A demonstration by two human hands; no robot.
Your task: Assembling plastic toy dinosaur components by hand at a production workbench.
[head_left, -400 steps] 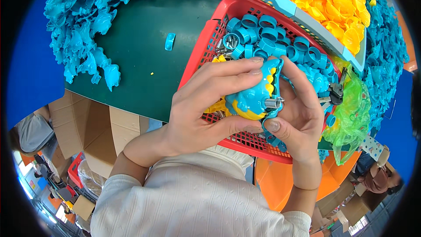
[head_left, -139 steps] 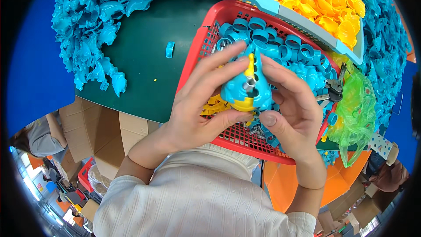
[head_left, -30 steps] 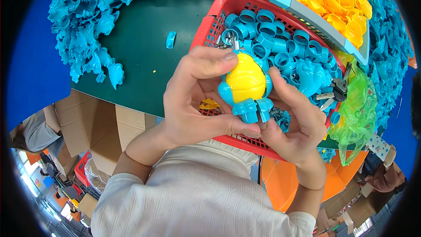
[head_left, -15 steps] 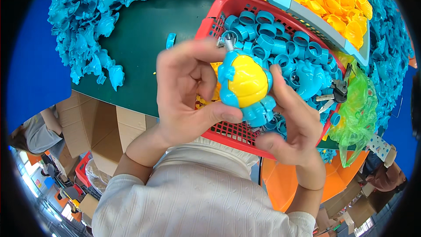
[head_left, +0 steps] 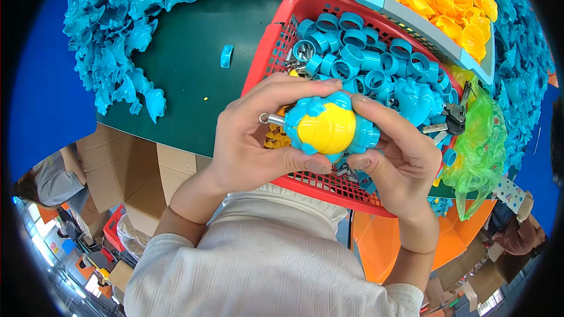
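Between my two hands is a glossy blue plastic toy figure with a rounded yellow belly. It lies on its side, and a metal coil spring sticks out of its left end. The thumb and fingers of my left hand pinch the spring end. My right hand grips the other end with thumb and forefinger. Both hands hold it above a red plastic basket filled with blue plastic rings, small metal parts and yellow pieces. Another blue figure part lies among the rings.
A light blue basket of yellow shells stands behind. Heaps of blue parts lie left and far right. One blue ring piece rests on the green table. Keys and a green plastic bag sit at the right.
The toy has turned from upright to lying sideways, its spring swinging from the top to the left. My right fingers have closed onto its other end.
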